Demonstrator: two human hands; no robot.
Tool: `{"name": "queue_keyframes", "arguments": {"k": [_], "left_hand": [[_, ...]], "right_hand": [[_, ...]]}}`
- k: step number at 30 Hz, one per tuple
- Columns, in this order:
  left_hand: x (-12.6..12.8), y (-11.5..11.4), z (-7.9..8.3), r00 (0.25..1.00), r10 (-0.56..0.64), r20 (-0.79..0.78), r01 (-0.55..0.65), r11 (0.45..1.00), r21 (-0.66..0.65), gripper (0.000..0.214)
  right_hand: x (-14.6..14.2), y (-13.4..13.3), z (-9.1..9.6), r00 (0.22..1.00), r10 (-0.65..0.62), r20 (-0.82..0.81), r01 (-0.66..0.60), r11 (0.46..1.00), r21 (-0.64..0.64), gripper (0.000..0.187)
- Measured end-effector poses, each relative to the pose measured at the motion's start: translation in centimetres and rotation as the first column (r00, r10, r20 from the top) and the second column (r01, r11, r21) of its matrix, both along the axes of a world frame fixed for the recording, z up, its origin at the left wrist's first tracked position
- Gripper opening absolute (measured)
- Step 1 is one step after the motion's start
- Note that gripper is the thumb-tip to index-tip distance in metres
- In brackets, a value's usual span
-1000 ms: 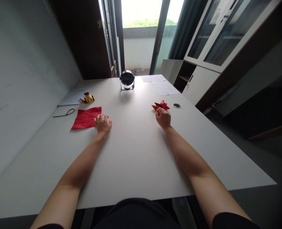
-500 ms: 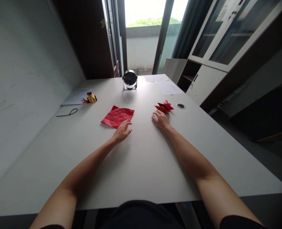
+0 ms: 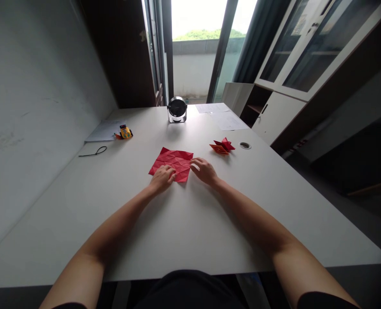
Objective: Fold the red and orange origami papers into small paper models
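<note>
A red sheet of origami paper [image 3: 170, 157], marked by several crossing creases, lies unfolded on the white table. My left hand [image 3: 163, 178] rests over its near left part, fingers loosely bent on the paper and not closed round it. At the sheet's right edge is my right hand [image 3: 205, 171], its thumb and fingers a little apart and the fingertips touching or just beside the paper. Farther right sit folded paper pieces, one orange [image 3: 220, 148] and one red [image 3: 228, 144], close together.
A round black-faced device on a metal stand [image 3: 177, 109] stands at the back. On the left are a small yellow toy [image 3: 124, 132], a black cable tie [image 3: 96, 152] and a white sheet [image 3: 103, 130]. Papers [image 3: 226, 121] and a cable hole [image 3: 245, 145] are at the right.
The red sheet has slid right and toward me. My left hand now lies over it. My right hand has moved left from the folded pieces to the sheet's right edge.
</note>
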State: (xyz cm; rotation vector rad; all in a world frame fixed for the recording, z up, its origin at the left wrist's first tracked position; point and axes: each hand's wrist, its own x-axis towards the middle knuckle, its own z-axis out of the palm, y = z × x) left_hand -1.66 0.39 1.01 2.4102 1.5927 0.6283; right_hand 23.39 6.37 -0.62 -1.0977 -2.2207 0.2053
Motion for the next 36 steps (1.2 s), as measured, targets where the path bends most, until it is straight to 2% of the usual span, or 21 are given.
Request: {"name": "queue_keyframes", "arguments": {"k": [3, 6, 9, 13, 16, 21, 26, 31, 36], "left_hand": [[0.3, -0.1, 0.4, 0.999, -0.005, 0.037, 0.004, 1.0, 0.015, 0.03], [-0.6, 0.5, 0.3, 0.991, 0.135, -0.002, -0.134, 0.987, 0.09, 0.028], [-2.5, 1.5, -0.4, 0.955, 0.292, -0.042, -0.286, 0.951, 0.115, 0.036], [-4.4, 2.6, -1.7, 0.927, 0.368, -0.071, -0.363, 0.929, 0.074, 0.059], [-4.7, 2.8, -2.0, 0.935, 0.35, -0.06, -0.348, 0.937, 0.031, 0.063], [-4.4, 2.8, -1.6, 0.945, 0.322, -0.064, -0.321, 0.947, 0.025, 0.063], [-4.3, 2.7, -1.4, 0.941, 0.336, -0.042, -0.335, 0.942, 0.018, 0.06], [-4.3, 2.8, -1.4, 0.936, 0.319, 0.149, -0.318, 0.948, -0.031, 0.06], [-4.4, 3.0, -1.7, 0.865, 0.266, 0.424, -0.235, 0.964, -0.126, 0.055]], "right_hand": [[-0.2, 0.1, -0.6, 0.996, 0.072, 0.055, -0.071, 0.997, -0.022, 0.032], [0.4, 0.7, -1.2, 0.992, 0.077, 0.103, -0.072, 0.996, -0.047, 0.041], [1.0, 1.3, -1.6, 0.99, 0.047, 0.136, -0.037, 0.996, -0.075, 0.044], [1.1, 1.6, -2.0, 0.991, 0.036, 0.133, -0.023, 0.995, -0.098, 0.05], [0.9, 1.5, -2.0, 0.991, 0.046, 0.129, -0.034, 0.995, -0.09, 0.053], [0.5, 1.1, -1.5, 0.984, 0.1, 0.146, -0.086, 0.991, -0.098, 0.051], [0.3, 0.7, -1.0, 0.985, 0.069, 0.158, -0.053, 0.993, -0.104, 0.05], [0.4, 0.5, -0.7, 0.985, 0.071, 0.158, -0.055, 0.993, -0.108, 0.05], [0.5, 0.6, -0.8, 0.988, 0.087, 0.128, -0.076, 0.993, -0.091, 0.04]]}}
